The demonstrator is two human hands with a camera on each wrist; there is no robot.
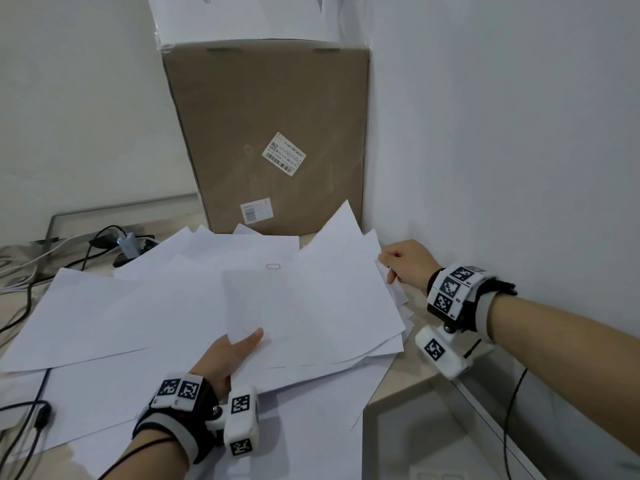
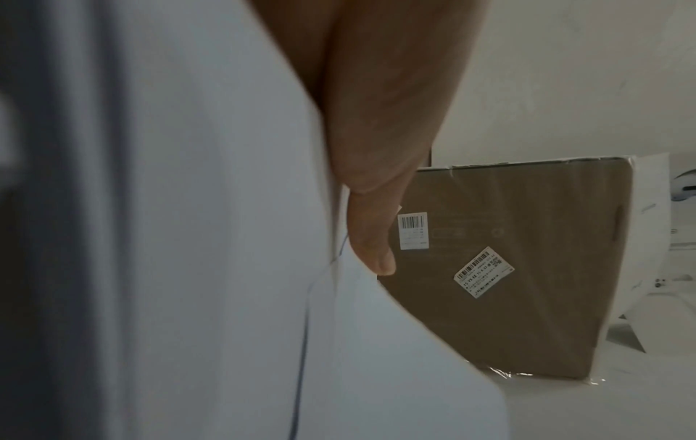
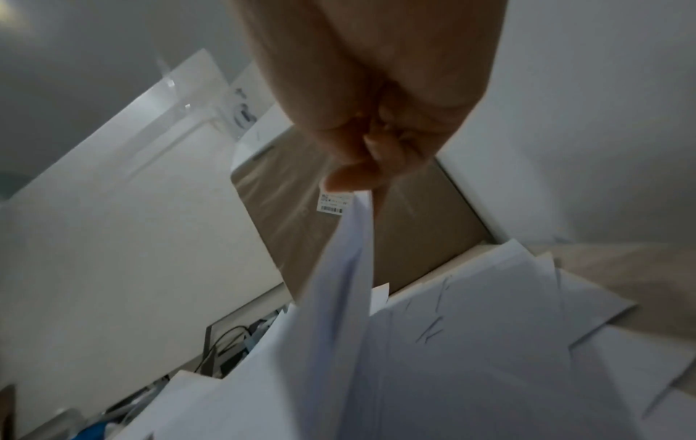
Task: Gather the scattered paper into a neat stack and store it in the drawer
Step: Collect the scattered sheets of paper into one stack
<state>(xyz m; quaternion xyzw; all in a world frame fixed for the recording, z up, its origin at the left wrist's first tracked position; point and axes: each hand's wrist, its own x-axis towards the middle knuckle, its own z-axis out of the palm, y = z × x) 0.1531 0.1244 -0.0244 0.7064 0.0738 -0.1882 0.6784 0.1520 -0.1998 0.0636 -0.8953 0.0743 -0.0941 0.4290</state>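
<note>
Gathering step is being worked, judged from the layout: white paper sheets [image 1: 194,306] are being left fanned across the desk [image 1: 401,386], overlapping at odd angles, some corners overhanging the desk's front edge. No neat stack is being formed yet.

The left hand [image 1: 228,355] is being held at the near edge of the pile, thumb on top of an upper sheet w/ the other fingers tucked beneath, so a few sheets are being pinched. In the left wrist view the thumb [image 2: 371,238] is being pressed flat against the paper.

The right hand [image 1: 407,259] is being kept at the far right corner of the pile, close to the wall [image 1: 502,133]; fingers are being curled round a thin bunch of sheet edges, which is being lifted off the rest, as seen in the right wrist view [image 3: 354,238].

A cardboard box [image 1: 270,133] is being stood at the back of the desk, touching the far sheets; cables [image 1: 104,237] and a charger are being left at the left, partly under paper.

Next move, prob.: sheets need to be drawn inward from both sides and the edges squared. The loose sheets on the left are being left unheld, so they would need collecting too. No drawer can be made out for certain; its position can't be told
</note>
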